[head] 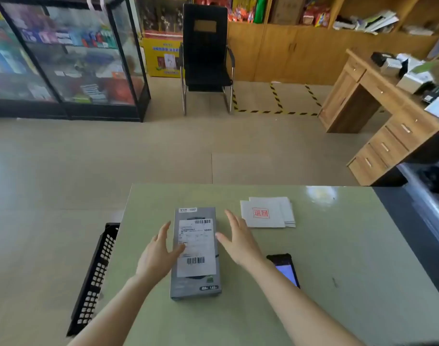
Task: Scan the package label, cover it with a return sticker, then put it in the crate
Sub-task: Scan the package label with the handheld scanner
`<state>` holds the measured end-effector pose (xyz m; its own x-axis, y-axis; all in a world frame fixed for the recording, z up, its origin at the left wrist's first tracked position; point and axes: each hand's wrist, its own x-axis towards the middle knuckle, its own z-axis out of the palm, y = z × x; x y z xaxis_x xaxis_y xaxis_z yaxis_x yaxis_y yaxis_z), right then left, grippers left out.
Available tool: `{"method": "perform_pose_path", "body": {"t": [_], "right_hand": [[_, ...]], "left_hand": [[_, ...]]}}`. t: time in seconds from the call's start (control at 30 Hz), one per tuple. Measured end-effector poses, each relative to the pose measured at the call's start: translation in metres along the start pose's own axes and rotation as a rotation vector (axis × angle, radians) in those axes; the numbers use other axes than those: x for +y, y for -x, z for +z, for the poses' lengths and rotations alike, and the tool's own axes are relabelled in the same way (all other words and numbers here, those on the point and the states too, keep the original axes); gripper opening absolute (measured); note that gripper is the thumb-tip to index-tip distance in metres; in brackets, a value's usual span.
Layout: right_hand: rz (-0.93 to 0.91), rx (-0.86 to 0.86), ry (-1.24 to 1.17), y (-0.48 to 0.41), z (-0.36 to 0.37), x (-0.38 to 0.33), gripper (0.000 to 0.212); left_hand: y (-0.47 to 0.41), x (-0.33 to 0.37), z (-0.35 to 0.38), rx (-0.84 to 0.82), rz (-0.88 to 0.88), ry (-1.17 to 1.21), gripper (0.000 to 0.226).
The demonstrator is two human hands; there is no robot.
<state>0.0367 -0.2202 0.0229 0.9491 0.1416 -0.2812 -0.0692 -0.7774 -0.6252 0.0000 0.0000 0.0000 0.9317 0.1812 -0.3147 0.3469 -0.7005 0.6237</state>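
Head view: both hands flank the package [196,253], which lies flat on the tabletop [313,308], label [197,245] up.
Left hand [156,255]: grip open, fingers spread, thumb resting on the package's left edge over the label.
Right hand [240,242]: grip open, palm just right of the package, not touching it.
Scanner [287,270]: right of the package, screen lit, partly under the right forearm.
Stickers [267,212]: small stack beyond and right of the package, red stamp on top.
Crate [95,278]: left of the package, off the tabletop edge.
Step in hand: looks like scanning hasn't begun. Steady the package with the left, fetch the scanner with the right, keep both barcodes uncovered, so shift that thumb.
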Motion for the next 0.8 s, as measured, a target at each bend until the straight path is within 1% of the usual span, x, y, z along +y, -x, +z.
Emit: {"method": "perform_pose_path", "body": {"t": [0.1, 0.17, 0.27, 0.33, 0.5, 0.57, 0.63, 0.67, 0.7, 0.8], "right_hand": [[0.089, -0.112, -0.07, 0.01, 0.024, 0.004, 0.073], [0.119, -0.154, -0.135, 0.017, 0.041, 0.01, 0.075], [0.141, -0.154, -0.226, 0.022, 0.056, 0.014, 0.079], [0.166, -0.148, -0.286, 0.025, 0.061, 0.016, 0.078], [0.189, -0.109, -0.353, 0.035, 0.058, 0.031, 0.074], [0.191, -0.127, -0.384, 0.039, 0.053, 0.038, 0.07], [0.18, -0.13, -0.375, 0.042, 0.043, 0.049, 0.062], [0.182, -0.096, -0.348, 0.044, 0.037, 0.057, 0.059], [0.197, -0.021, -0.288, 0.047, 0.031, 0.07, 0.057], [0.346, 0.26, 0.036, 0.06, 0.011, 0.118, 0.065]], "left_hand": [[0.008, -0.001, 0.015, -0.068, -0.035, 0.072, 0.079], [0.015, -0.003, 0.025, -0.097, -0.064, 0.126, 0.077], [0.023, -0.004, 0.037, -0.07, -0.092, 0.17, 0.082], [0.027, -0.002, 0.043, -0.057, -0.107, 0.18, 0.085], [0.033, 0.004, 0.053, -0.077, -0.078, 0.151, 0.087], [0.035, 0.007, 0.059, -0.086, -0.056, 0.139, 0.088], [0.038, 0.009, 0.063, -0.094, -0.033, 0.143, 0.089], [0.038, 0.009, 0.064, -0.093, -0.03, 0.145, 0.09], [0.039, 0.008, 0.065, -0.092, -0.028, 0.146, 0.09], [0.037, 0.005, 0.066, -0.106, -0.027, 0.137, 0.091]]}}
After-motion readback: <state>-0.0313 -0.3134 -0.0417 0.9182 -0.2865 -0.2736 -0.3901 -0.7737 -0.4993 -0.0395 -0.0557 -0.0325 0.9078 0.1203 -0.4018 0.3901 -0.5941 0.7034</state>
